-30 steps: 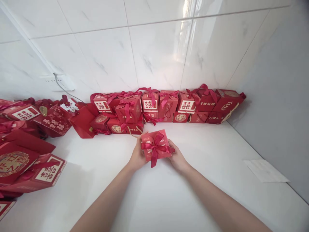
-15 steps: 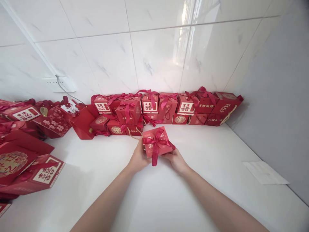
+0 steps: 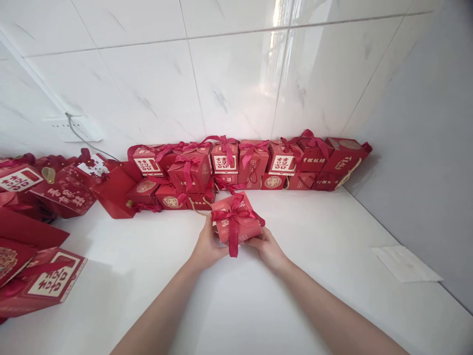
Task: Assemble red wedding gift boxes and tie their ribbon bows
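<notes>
Between my two hands is a red gift box with a dark pink ribbon bow tied over its top. My left hand grips its left side, and my right hand is closed on its lower right side. One ribbon tail hangs down the front. The fingertips under and behind the box are hidden. Just beyond it, a stacked row of similar red boxes with ribbons and rope handles stands against the wall.
More red boxes are heaped on the left of the white surface. A cable runs from a wall socket behind them. A white sheet lies at the right by the grey side panel.
The held box has tilted a little, showing more of its front side. My view has shifted slightly, so the left heap of boxes sits farther left. Both hands keep their hold.
</notes>
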`<state>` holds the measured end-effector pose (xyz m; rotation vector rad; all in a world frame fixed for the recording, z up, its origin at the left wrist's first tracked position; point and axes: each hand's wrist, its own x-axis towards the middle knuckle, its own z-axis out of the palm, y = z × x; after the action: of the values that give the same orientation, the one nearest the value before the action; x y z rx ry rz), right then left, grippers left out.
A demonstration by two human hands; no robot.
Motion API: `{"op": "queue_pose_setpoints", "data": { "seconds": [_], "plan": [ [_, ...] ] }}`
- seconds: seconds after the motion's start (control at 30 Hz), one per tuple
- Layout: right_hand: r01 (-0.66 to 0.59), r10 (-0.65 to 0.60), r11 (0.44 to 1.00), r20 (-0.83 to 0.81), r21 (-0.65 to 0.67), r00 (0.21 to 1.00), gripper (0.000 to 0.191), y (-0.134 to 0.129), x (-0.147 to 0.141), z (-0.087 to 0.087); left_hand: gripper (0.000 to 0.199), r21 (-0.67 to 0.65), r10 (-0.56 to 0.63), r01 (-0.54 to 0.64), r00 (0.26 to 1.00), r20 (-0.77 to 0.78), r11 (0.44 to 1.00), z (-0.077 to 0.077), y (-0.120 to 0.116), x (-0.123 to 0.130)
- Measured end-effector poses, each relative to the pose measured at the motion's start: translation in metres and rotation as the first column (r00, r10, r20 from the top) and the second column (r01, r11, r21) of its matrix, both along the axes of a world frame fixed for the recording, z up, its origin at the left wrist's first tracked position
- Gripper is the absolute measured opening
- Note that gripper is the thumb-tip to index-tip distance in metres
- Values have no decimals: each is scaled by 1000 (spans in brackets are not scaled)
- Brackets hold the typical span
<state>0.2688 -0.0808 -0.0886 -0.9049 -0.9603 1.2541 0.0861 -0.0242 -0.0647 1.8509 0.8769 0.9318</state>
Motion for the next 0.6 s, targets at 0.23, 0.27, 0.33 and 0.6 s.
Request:
{"op": "queue_pose_setpoints", "data": {
  "seconds": [0.23,0.27,0.33,0.6],
  "plan": [
    [-71,80,992,-79,108,994,70,-5,-1,4,61,-34,-27,33,987,156,999,-11,9,-6],
    [-96,107,988,-87,124,990,72,-5,0,4,57,-54,-4,14,985,173,998,-15,12,-7],
    [-142,154,982,-92,122,984,72,-6,1,5,58,-90,52,-35,981,189,995,-23,17,-9],
    [-176,185,981,-117,81,976,65,-7,5,4,71,-157,111,-80,974,198,984,-29,22,-8]
  ]
}}
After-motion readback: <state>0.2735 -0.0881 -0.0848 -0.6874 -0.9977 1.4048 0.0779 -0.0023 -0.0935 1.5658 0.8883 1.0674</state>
